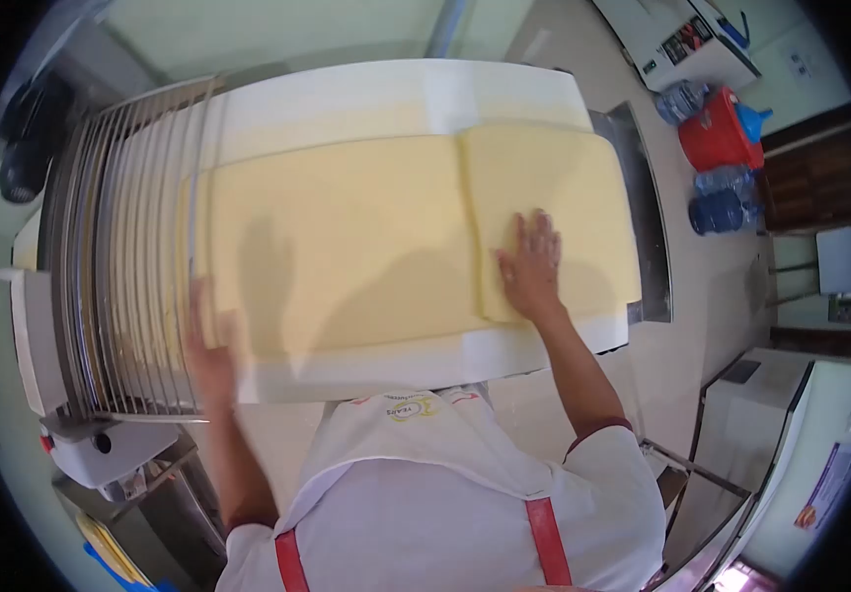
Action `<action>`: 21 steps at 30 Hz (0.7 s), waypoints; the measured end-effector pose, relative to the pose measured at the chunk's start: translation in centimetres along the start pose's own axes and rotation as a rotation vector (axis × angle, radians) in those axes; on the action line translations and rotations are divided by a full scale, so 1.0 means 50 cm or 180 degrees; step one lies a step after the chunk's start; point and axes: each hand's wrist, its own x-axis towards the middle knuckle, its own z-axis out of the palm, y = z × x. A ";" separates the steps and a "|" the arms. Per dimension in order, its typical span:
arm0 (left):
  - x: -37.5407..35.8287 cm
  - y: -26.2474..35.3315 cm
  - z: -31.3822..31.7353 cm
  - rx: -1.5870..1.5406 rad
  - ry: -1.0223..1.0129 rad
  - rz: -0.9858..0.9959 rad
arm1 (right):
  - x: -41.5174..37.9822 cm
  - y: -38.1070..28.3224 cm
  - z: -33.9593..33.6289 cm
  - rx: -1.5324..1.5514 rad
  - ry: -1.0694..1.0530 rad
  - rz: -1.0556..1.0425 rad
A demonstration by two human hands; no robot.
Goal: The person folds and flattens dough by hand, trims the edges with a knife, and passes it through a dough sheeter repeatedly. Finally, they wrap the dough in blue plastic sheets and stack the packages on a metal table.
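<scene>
A wide, pale yellow sheet of dough (366,227) lies across the white belt (366,89) of a dough sheeter. Its right end is folded back over itself, making a thicker layer (583,197) with a visible edge. On that folded part my right hand (531,268) rests flat, palm down and fingers stretched out. My left hand (212,345), smeared a little by motion, is at the near left side of the dough, beside the guard bars. Its fingers point away from me with the thumb apart, and nothing shows in it.
A metal wire guard (139,247) stands over the belt's left end. A metal tray (646,227) juts out at the right end. Further right on the floor are a red bucket (720,133) and large water bottles (717,210). A white cabinet (756,424) stands at lower right.
</scene>
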 end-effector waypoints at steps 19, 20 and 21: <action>-0.069 0.463 0.512 -0.3437 -0.2349 -0.2098 | -0.130 0.059 -0.039 0.1408 -0.0284 -0.1318; -0.060 0.460 0.509 -0.3329 -0.2580 -0.2140 | -0.129 0.060 -0.032 0.1445 -0.0129 -0.1225; -0.046 0.469 0.487 -0.3121 -0.2651 -0.1981 | -0.125 0.068 -0.025 0.1565 -0.0042 -0.1163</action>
